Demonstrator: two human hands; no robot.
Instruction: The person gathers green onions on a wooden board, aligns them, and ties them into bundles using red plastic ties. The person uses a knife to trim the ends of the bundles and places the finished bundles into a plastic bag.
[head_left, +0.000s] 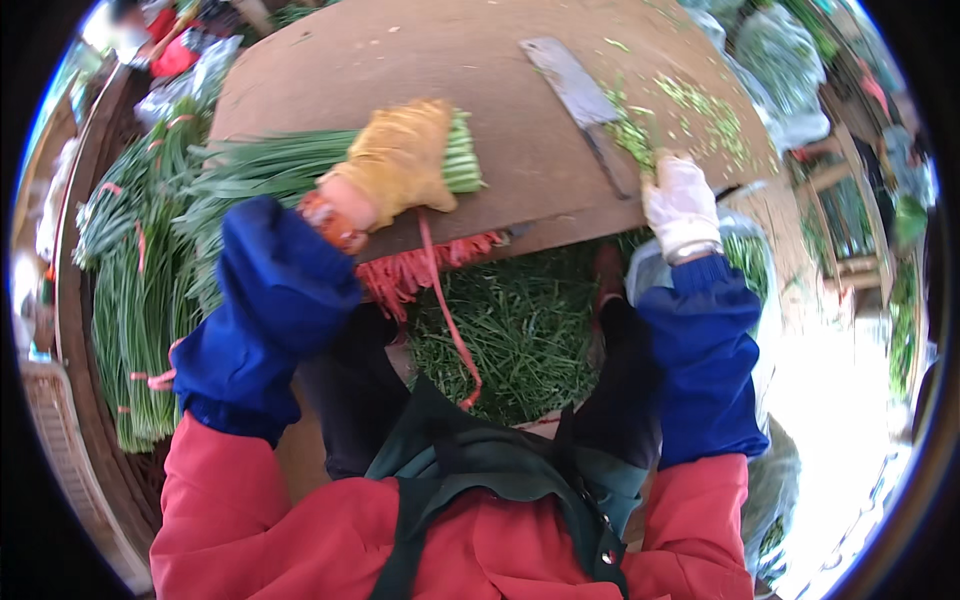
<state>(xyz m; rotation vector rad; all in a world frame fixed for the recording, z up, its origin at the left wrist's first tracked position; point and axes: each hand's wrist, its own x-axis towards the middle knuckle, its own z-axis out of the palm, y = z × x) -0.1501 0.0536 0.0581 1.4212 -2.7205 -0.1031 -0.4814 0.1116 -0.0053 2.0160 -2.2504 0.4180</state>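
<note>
My left hand (409, 161), in a yellow glove, grips a bunch of garlic chives (300, 154) lying on the brown tabletop (480, 67). Its pale trimmed stem ends (463, 156) stick out to the right of the glove, and its long leaves run off to the left. At the table's right front edge is my right hand (679, 196) in a white glove. Its fingertips touch chopped green stem ends (634, 142); whether they pinch any is unclear. A cleaver (570, 82) lies flat between the hands, its dark handle pointing toward me.
Bundles of chives tied with pink bands (142, 300) lie to my left. Pink ties (394, 277) hang from the table's front edge, one trailing down. Green trimmings (510, 330) cover the floor between my legs. Filled plastic bags (780, 64) stand at the right. Another person (176, 45) is at far left.
</note>
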